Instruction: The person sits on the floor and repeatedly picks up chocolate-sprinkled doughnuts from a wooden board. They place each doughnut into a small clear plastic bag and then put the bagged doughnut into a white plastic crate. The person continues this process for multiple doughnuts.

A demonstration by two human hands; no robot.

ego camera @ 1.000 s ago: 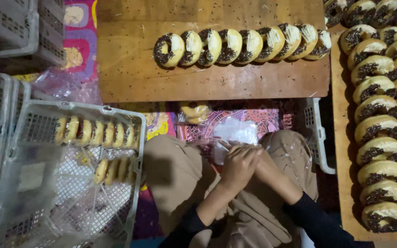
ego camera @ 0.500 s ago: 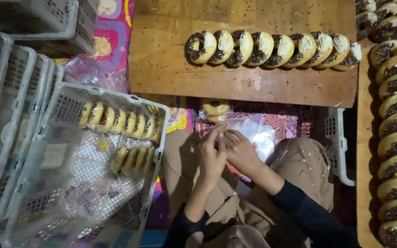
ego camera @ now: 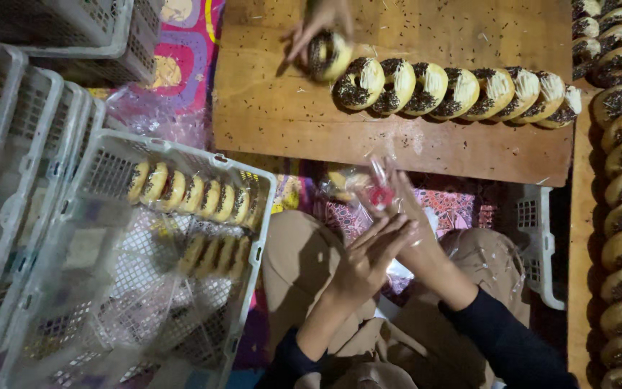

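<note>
A thin clear plastic bag [ego camera: 368,184] is held between both hands above the lap, just below the near edge of the wooden board [ego camera: 289,115]. The film is judged very light, limp, slippery and easily torn; it is best taken at its open edge with the fingertips.

The right hand [ego camera: 408,209] is pinched on the bag near a small red mark. The left hand [ego camera: 372,252] lies against it with fingers extended and loosely spread, not clenched.

On the board a row of sprinkle-topped doughnuts [ego camera: 455,90] stands on edge; these are judged soft and fragile. Another person's hand [ego camera: 318,25] grips the end doughnut [ego camera: 329,54]. A white plastic crate [ego camera: 95,317] holding bagged doughnuts [ego camera: 188,194] stands to the left.
</note>
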